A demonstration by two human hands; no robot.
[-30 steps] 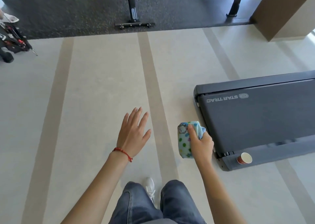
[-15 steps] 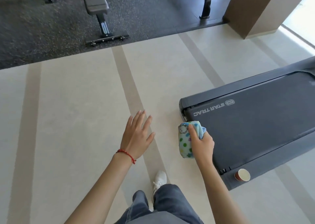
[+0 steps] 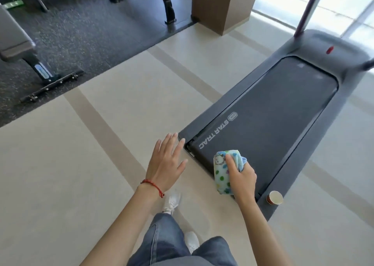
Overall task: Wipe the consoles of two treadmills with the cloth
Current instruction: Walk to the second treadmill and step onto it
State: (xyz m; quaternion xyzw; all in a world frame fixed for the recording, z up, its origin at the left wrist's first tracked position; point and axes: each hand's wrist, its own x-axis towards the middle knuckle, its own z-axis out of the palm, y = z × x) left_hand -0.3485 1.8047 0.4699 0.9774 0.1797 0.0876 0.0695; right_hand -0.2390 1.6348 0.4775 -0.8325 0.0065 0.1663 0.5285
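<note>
My right hand (image 3: 241,179) grips a folded cloth (image 3: 221,171), white with coloured dots and a blue edge, held over the rear end of a dark grey treadmill (image 3: 273,124). The treadmill's belt runs away from me to the upper right. Its console is out of view; only a dark red upright (image 3: 307,8) rises at its far end. My left hand (image 3: 167,164) hovers with fingers spread, holding nothing, just left of the treadmill's rear corner. A red cord sits on that wrist.
A paper cup (image 3: 274,198) stands on the treadmill's rear right side rail. Weight benches (image 3: 18,42) stand on black rubber flooring at the upper left. A brown pillar (image 3: 220,4) rises behind the treadmill. My legs and white shoes (image 3: 172,202) are on the beige floor.
My view has turned right and I have stepped closer, so more of the treadmill's length and front shows. Both hands keep their pose, and the cloth stays in my right hand.
</note>
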